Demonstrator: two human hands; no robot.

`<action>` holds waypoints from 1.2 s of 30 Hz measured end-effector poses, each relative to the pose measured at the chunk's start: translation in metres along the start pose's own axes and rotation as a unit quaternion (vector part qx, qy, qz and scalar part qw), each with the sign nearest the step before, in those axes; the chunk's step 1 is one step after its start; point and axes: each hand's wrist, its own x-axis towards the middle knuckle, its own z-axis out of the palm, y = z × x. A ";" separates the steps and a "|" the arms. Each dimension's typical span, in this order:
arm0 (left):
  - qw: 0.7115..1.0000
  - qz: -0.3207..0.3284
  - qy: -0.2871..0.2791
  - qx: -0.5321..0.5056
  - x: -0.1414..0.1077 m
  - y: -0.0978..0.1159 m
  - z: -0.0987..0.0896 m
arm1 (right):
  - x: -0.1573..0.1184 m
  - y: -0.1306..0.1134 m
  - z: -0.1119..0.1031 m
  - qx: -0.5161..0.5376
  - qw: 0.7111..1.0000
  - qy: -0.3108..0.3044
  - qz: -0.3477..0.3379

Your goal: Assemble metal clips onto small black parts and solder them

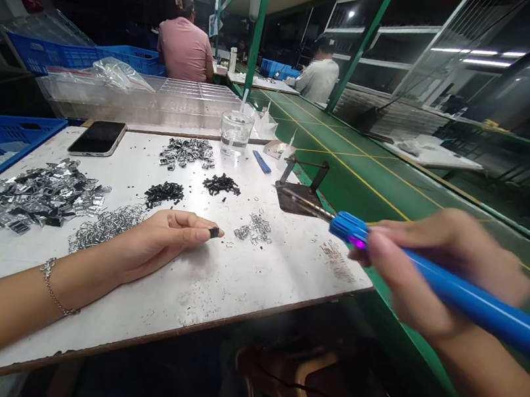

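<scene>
Notes from my feed: both forearms bare, no sleeves in view. Left hand [160, 236] carries no ring or glove; a thin silver chain bracelet [55, 290] with small links circles that wrist. Right hand [433, 270] also ungloved, blurred, its wrist plain.

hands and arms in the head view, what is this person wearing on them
Both forearms are bare, with no sleeves or gloves showing. The left hand has a thin silver chain bracelet at the wrist. The right hand shows no rings, watch or bracelet, though it is blurred.

Right hand [433, 270] (motion-blurred), handle cropped
</scene>
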 end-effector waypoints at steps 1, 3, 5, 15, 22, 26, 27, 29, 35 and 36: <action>1.000 0.001 -0.001 0.003 0.000 0.000 0.000 | 0.005 0.008 0.002 -0.052 0.998 -0.018 -0.011; 1.000 0.001 0.000 0.012 0.000 0.000 0.000 | 0.012 0.024 0.008 -0.192 0.972 -0.129 -0.047; 1.000 0.005 -0.001 0.026 0.000 0.000 0.001 | 0.015 0.041 0.014 -0.258 0.937 -0.226 -0.067; 0.980 0.017 -0.028 0.194 -0.006 0.001 0.014 | 0.010 0.078 0.023 -0.424 0.839 -0.318 -0.121; 0.979 -0.008 -0.019 0.202 -0.008 -0.001 0.029 | -0.018 0.001 0.065 0.012 0.955 -0.265 -0.130; 0.978 -0.004 -0.050 0.200 -0.009 -0.004 0.036 | -0.043 -0.010 0.088 0.171 0.955 -0.221 -0.097; 0.975 -0.001 -0.056 0.213 -0.008 -0.003 0.035 | -0.046 -0.009 0.091 0.194 0.956 -0.207 -0.078; 0.957 0.027 -0.049 0.285 -0.005 0.003 0.028 | -0.047 -0.006 0.095 0.226 0.953 -0.201 -0.031; 0.785 0.179 0.088 0.586 0.025 0.026 -0.007 | -0.039 0.003 0.096 0.310 0.905 -0.233 0.173; 0.768 0.185 0.101 0.604 0.033 0.028 -0.011 | -0.038 0.004 0.096 0.335 0.891 -0.231 0.200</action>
